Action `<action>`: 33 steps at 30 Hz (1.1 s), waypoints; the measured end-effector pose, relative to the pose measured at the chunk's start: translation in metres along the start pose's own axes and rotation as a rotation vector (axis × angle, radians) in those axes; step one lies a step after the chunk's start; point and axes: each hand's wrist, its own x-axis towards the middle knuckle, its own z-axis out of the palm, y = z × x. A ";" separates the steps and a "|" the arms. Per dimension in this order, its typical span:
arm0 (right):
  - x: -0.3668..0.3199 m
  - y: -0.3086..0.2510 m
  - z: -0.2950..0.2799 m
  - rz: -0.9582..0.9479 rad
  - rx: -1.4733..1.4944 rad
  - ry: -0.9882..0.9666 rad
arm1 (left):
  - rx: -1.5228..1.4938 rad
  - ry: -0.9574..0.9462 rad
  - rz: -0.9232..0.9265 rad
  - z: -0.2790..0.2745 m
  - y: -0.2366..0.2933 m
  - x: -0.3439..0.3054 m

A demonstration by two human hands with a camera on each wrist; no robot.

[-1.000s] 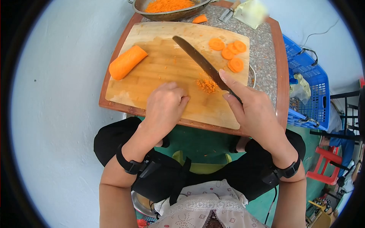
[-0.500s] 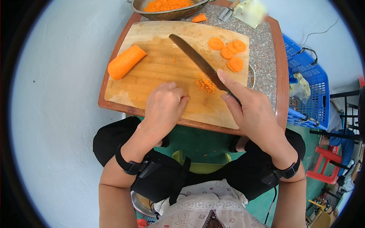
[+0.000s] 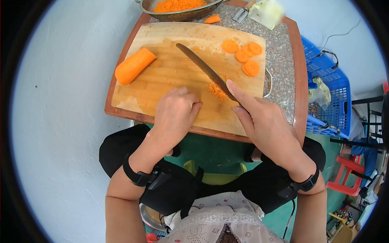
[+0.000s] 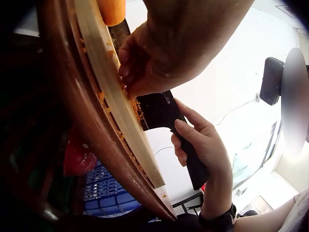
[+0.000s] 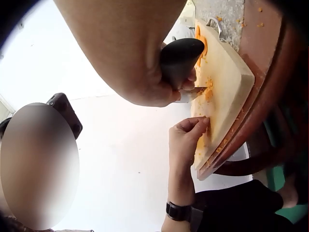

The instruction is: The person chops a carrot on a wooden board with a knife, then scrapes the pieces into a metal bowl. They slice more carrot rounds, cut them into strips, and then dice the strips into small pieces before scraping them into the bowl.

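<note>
In the head view the right hand (image 3: 269, 125) grips the black handle of a large knife (image 3: 198, 62), its blade slanting across the cutting board (image 3: 133, 97). The blade lies beside and partly over a small heap of minced carrot (image 3: 216, 91). Left of the heap, the left hand (image 3: 174, 115) rests on the board with curled fingers; nothing shows in its grasp. The left wrist view shows the broad dark blade (image 4: 157, 108) close to the left fingertips. A thick carrot piece (image 3: 135, 66) lies at the board's left, and several round slices (image 3: 251, 68) at its upper right.
Behind the board stand a metal bowl of shredded carrot (image 3: 178, 16), a small carrot end (image 3: 212, 19), a metal tool (image 3: 242, 14) and a pale bag (image 3: 265, 15). A blue basket (image 3: 338, 93) and a red stool (image 3: 346, 176) are right of the table.
The right hand and knife have shifted left and slightly toward the body, with the blade covering a different part of the minced heap. The left hand has stayed in place.
</note>
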 end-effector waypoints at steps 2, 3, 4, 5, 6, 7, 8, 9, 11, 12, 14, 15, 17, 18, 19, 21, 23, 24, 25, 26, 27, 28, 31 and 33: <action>-0.002 0.000 0.003 0.002 -0.033 -0.025 | -0.003 0.000 0.000 -0.001 0.001 0.001; -0.001 0.000 0.002 0.013 -0.021 -0.029 | -0.003 0.001 0.004 -0.001 0.000 0.001; 0.000 -0.001 0.002 0.024 -0.008 -0.035 | -0.003 0.001 0.007 -0.001 0.000 0.001; 0.000 -0.001 0.002 0.037 0.006 -0.042 | -0.003 0.001 0.009 0.000 0.000 0.000; 0.001 -0.002 0.000 0.032 0.002 -0.001 | -0.003 0.001 0.013 0.000 -0.001 0.000; 0.002 -0.002 -0.005 0.026 -0.004 0.039 | -0.004 0.002 0.014 0.000 -0.001 0.000; 0.004 -0.001 -0.010 0.018 -0.010 0.077 | -0.002 0.001 0.011 0.000 0.000 0.000; 0.005 -0.001 -0.012 0.089 -0.025 0.041 | 0.002 0.000 0.009 -0.001 0.000 0.000; 0.008 0.001 -0.017 0.231 -0.055 -0.023 | -0.002 -0.007 -0.026 -0.007 0.002 0.003; 0.008 0.006 -0.015 0.179 -0.057 0.003 | -0.011 -0.018 -0.062 -0.011 0.005 0.002; 0.006 0.016 -0.007 0.082 -0.064 0.053 | 0.010 -0.087 -0.097 -0.023 0.009 0.002; 0.006 0.015 -0.008 0.080 -0.051 0.065 | 0.041 -0.144 -0.100 -0.032 0.011 0.002; 0.006 0.011 -0.010 0.074 -0.027 0.088 | 0.073 -0.237 -0.096 -0.037 0.011 0.000; 0.006 0.011 -0.008 0.079 -0.038 0.064 | 0.075 -0.274 -0.088 -0.037 0.010 0.000; 0.005 0.011 -0.004 0.083 -0.049 0.041 | 0.079 -0.311 -0.080 -0.037 0.009 0.000; 0.006 0.010 -0.002 0.084 -0.030 0.017 | 0.026 -0.280 -0.079 -0.028 0.006 0.000; 0.007 0.006 -0.005 0.080 0.032 0.006 | -0.027 -0.239 -0.074 -0.019 0.003 -0.001; 0.007 0.004 -0.006 0.077 0.014 0.009 | -0.051 -0.210 -0.067 -0.015 0.002 0.000; 0.007 0.002 -0.007 0.074 -0.005 0.013 | -0.075 -0.181 -0.060 -0.011 0.002 0.001; 0.007 0.001 -0.008 0.070 -0.024 0.020 | -0.114 -0.143 -0.056 -0.006 0.002 0.002; 0.007 0.002 -0.005 0.059 -0.020 0.023 | -0.151 -0.103 -0.050 0.001 0.002 0.003; 0.006 0.006 -0.001 0.048 -0.016 0.028 | -0.187 -0.063 -0.042 0.005 0.002 0.004; 0.005 0.004 -0.003 0.047 0.000 0.020 | -0.377 0.096 0.021 0.007 0.000 0.006; 0.003 0.003 -0.002 0.034 -0.001 0.007 | -0.335 0.184 -0.049 -0.005 0.002 0.009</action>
